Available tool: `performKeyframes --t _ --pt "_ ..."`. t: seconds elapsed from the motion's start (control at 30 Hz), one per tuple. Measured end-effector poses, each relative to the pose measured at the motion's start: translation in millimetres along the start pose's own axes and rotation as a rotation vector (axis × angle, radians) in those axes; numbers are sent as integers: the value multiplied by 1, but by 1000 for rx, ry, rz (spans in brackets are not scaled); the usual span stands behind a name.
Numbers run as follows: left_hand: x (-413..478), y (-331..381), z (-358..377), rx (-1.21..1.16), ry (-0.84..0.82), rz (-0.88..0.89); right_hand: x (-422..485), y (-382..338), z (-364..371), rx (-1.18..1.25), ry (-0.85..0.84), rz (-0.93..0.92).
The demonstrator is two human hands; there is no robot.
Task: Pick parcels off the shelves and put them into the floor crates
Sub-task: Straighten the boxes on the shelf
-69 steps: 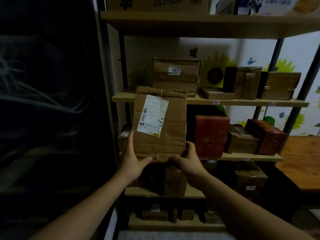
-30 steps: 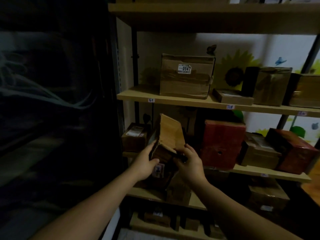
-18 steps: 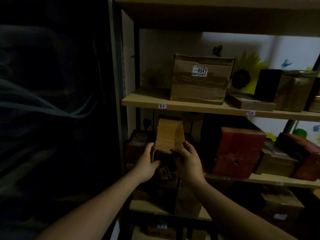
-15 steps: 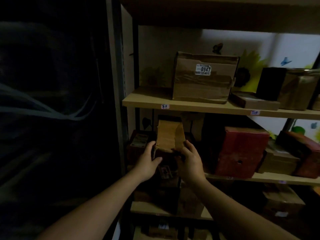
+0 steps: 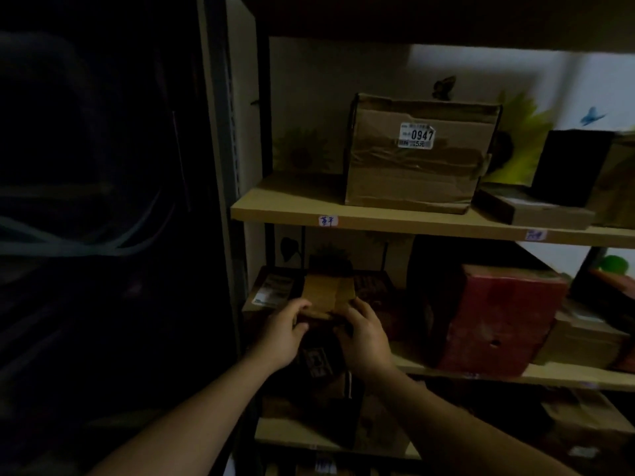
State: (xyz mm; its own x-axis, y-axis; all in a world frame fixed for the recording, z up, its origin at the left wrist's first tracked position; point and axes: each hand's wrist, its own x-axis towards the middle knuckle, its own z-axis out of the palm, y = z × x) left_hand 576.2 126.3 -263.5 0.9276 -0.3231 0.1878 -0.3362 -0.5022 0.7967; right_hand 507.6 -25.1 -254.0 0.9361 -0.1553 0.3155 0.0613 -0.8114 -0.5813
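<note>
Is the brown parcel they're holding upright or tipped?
Tipped. The parcel shows its broad lit face slanting upward and away, while the left hand and right hand hold its near lower end.

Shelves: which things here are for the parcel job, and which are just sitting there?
For the job: brown parcel, gripped by left hand and right hand; 0947 box; red box.
Just there: sunflower sticker, blue butterfly sticker, shelf tag.

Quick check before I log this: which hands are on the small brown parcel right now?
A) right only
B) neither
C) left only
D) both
D: the left hand and the right hand each grip the near end of the brown parcel, one on either side.
</note>
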Motion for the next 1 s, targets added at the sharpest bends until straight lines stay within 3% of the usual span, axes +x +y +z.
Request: performKeyframes --t 0.13,0.4,0.8,1.0 --pt "12 -14 7 149 -26 -24 11 19 13 36 -66 66" --pt "44 -15 9 606 -198 111 53 42 17 -22 -146 39" --pt "105 -14 19 626 -203 78 93 67 5 -1 -357 45" --pt "85 18 30 709 -180 152 88 119 -11 -110 -295 186"
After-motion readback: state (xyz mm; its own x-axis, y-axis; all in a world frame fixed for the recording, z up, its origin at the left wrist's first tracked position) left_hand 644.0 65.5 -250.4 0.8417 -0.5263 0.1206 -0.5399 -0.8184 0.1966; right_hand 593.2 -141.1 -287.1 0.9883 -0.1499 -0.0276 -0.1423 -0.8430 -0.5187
